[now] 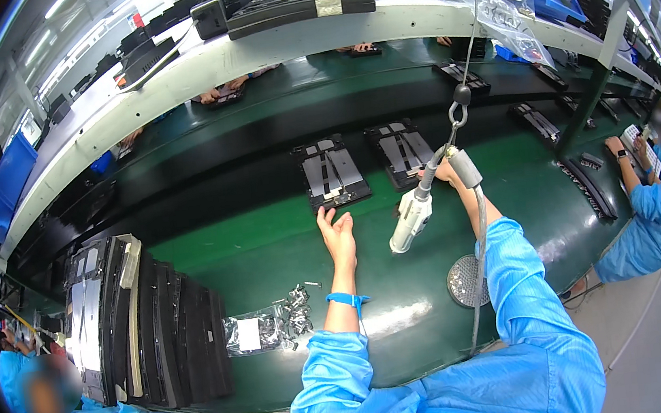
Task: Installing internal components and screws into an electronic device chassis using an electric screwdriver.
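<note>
Two flat black electronic units with silver plates lie on the green bench: a left unit and a right unit. My left hand is palm up with its fingers apart, at the front edge of the left unit. My right hand has its fingers at the near right corner of the right unit and seems to grip it; a cable partly hides this hand. In front of it, a white electric screwdriver hangs tilted from a hook and touches neither unit.
Many similar black units stand stacked at the left. Beside them lies a clear bag with spilled small metal parts. A round perforated metal disc rests at the right. Co-workers sit on both sides. A white shelf spans the far side.
</note>
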Motion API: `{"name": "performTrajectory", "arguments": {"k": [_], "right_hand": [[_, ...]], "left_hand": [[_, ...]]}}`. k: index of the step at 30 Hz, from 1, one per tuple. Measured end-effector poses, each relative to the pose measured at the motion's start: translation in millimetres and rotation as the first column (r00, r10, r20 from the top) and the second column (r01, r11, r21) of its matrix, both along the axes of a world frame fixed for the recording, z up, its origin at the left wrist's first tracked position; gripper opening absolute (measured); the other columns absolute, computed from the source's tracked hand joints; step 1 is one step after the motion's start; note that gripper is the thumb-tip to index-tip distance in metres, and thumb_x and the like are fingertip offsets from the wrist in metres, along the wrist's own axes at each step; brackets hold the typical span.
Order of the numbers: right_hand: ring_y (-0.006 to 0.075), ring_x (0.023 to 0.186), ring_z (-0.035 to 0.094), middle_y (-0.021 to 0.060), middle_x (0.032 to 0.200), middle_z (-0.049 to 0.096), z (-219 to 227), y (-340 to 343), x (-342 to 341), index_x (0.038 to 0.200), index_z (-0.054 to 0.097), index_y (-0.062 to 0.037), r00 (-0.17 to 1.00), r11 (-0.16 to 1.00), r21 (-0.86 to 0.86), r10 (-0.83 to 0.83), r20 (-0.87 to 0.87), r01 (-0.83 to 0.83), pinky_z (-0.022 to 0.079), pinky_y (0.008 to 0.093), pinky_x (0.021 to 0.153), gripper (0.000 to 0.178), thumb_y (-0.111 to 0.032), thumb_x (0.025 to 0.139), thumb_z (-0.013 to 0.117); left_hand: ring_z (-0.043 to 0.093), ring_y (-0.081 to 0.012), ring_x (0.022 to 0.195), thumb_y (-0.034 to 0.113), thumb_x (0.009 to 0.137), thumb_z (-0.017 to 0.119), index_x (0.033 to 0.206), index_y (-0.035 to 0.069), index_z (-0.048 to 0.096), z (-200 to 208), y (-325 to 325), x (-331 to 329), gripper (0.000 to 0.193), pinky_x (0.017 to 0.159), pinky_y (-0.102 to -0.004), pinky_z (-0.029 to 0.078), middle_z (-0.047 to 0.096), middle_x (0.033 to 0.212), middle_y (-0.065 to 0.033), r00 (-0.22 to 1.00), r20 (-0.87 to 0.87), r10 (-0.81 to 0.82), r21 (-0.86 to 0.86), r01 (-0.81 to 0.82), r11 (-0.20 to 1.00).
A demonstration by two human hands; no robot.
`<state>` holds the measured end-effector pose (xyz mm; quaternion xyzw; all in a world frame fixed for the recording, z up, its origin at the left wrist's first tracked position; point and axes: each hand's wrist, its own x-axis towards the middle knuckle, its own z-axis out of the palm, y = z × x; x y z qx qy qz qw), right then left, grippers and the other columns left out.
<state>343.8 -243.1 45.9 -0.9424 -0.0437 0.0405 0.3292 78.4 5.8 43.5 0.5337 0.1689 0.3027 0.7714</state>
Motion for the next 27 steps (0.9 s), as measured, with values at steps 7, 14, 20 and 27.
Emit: {"name": "performTrajectory", "arguments": {"k": [7, 14, 20, 27], "right_hand": [[0.0182, 0.063, 0.066, 0.0137, 0.071, 0.065, 72.5, 33.4, -83.9, 0.077, 0.064, 0.0124, 0.941, 0.687, 0.726, 0.226, -0.252, 0.03, 0.048, 0.0319, 0.049, 0.034, -0.018, 0.069, 0.078], [0.0197, 0.1, 0.059, 0.0127, 0.108, 0.062, 21.8, -6.6, -140.1, 0.122, 0.052, -0.0007, 0.935, 0.837, 0.538, 0.266, -0.235, -0.104, 0.048, 0.0337, 0.084, 0.052, -0.027, 0.082, 0.071], [0.0204, 0.101, 0.06, 0.0149, 0.112, 0.061, 128.9, 7.4, -268.9, 0.141, 0.029, -0.0021, 0.725, 0.078, 0.93, 0.651, 0.225, -0.359, 0.045, 0.0355, 0.092, 0.105, -0.079, 0.072, 0.047], [0.0058, 0.065, 0.053, -0.0034, 0.07, 0.056, 119.5, -23.5, -284.4, 0.115, 0.055, -0.0076, 0.941, 0.631, 0.698, 0.218, 0.258, -0.338, 0.045, 0.0238, 0.062, 0.041, -0.01, 0.079, 0.074]], "left_hand": [[0.056, -0.0246, 0.111, 0.013, 0.095, 0.055, 0.146, 0.007, 0.022, 6.3, -8.2, 1.2, 0.061, 0.092, -0.0365, 0.048, 0.049, 0.132, -0.0197, 0.859, 0.092, -0.503, -0.103, 0.511, 0.853], [0.066, -0.0263, 0.089, 0.03, 0.094, 0.06, 0.147, 0.005, 0.009, 15.2, -37.0, -0.7, 0.077, 0.076, -0.0354, 0.055, 0.059, 0.11, -0.0206, 0.855, 0.063, -0.515, -0.314, 0.507, 0.803], [0.067, -0.0235, 0.074, 0.007, 0.091, 0.058, 0.138, -0.008, 0.026, 7.7, -37.9, -15.0, 0.058, 0.062, -0.0279, 0.058, 0.063, 0.1, -0.0193, 0.917, -0.023, -0.398, -0.101, 0.394, 0.914], [0.068, -0.0267, 0.071, 0.006, 0.091, 0.055, 0.146, -0.002, 0.019, 15.5, -58.2, -69.2, 0.066, 0.065, -0.031, 0.059, 0.063, 0.102, -0.0212, 0.911, 0.014, -0.411, -0.096, 0.41, 0.907]]}}
